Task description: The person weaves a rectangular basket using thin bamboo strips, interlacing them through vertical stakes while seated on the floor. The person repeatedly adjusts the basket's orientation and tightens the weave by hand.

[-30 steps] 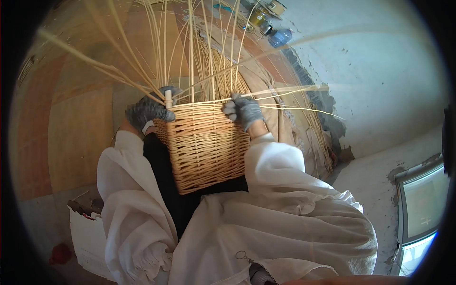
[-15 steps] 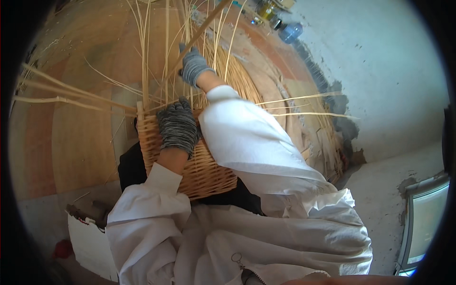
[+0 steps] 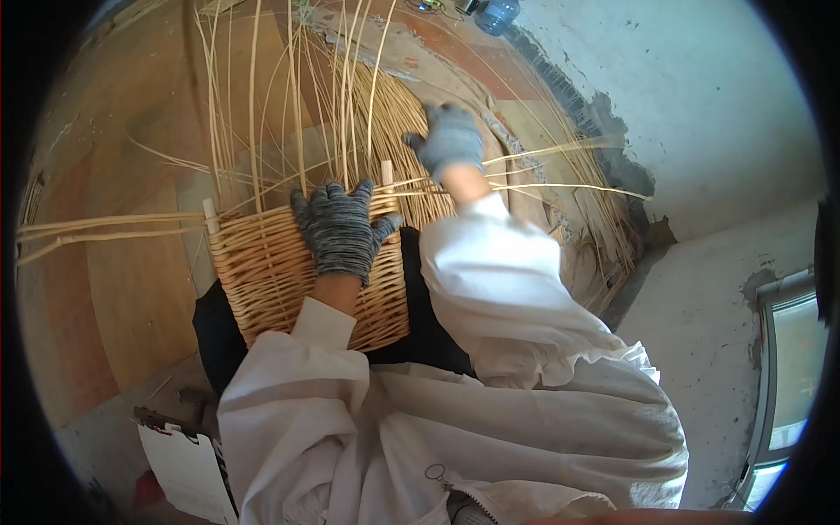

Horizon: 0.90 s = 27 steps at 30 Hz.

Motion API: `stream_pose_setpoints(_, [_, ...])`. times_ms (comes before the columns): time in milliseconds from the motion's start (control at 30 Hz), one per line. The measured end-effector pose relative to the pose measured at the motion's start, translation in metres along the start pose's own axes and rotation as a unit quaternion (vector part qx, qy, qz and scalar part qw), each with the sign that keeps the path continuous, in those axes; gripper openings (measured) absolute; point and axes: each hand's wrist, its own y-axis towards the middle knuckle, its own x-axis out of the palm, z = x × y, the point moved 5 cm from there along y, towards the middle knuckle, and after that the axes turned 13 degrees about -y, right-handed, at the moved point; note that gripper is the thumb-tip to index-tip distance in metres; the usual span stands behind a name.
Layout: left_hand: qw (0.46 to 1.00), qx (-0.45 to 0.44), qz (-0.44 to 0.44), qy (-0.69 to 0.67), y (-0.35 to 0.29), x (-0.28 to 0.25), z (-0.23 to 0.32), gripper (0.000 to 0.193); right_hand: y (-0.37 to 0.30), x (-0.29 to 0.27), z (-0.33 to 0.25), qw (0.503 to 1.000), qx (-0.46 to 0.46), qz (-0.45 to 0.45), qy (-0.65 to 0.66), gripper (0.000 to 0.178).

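A woven wicker panel (image 3: 262, 280) lies against my lap, its upright stakes rising from the far edge. My left hand (image 3: 339, 229), in a grey knitted glove, rests flat on that far edge with its fingers spread. Further right, my right hand (image 3: 450, 140), also gloved, is raised over a bundle of thin wicker rods (image 3: 394, 109). It is slightly blurred, thumb apart from the fingers, and nothing shows in it. Loose rod ends (image 3: 114, 226) stick out sideways from the panel at left, and others at right.
Dark cloth (image 3: 429, 337) lies under the panel. A white box (image 3: 184, 464) stands at lower left. Brown sheeting (image 3: 490, 114) lies on the floor beside the rods, along a patchy pale wall (image 3: 691, 114). A blue plastic bottle (image 3: 497, 16) is at the far end.
My right hand has moved right, away from the thick rod it was at among the stakes. My left hand has spread its fingers on the panel. The view has shifted.
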Motion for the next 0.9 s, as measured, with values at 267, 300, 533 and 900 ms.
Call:
stream_pose_setpoints(267, [0.837, 0.129, 0.350, -0.399, -0.080, -0.032, -0.058, 0.050, -0.073, -0.033, -0.008, 0.899, -0.061, 0.022, 0.433, 0.021])
stream_pose_setpoints(300, [0.727, 0.068, 0.357, -0.582, -0.089, -0.028, -0.091, 0.049, -0.075, -0.047, -0.015, 0.868, -0.075, 0.022, 0.491, 0.020])
stream_pose_setpoints(533, [0.539, -0.097, 0.331, -0.769, -0.055, 0.019, -0.211, 0.032, -0.091, -0.161, -0.222, 0.872, -0.311, 0.147, 0.349, 0.012])
stream_pose_setpoints(900, [0.709, 0.006, 0.430, -0.559, -0.072, -0.014, -0.184, 0.034, -0.089, -0.035, -0.169, 0.362, 0.190, -0.352, 0.842, 0.017])
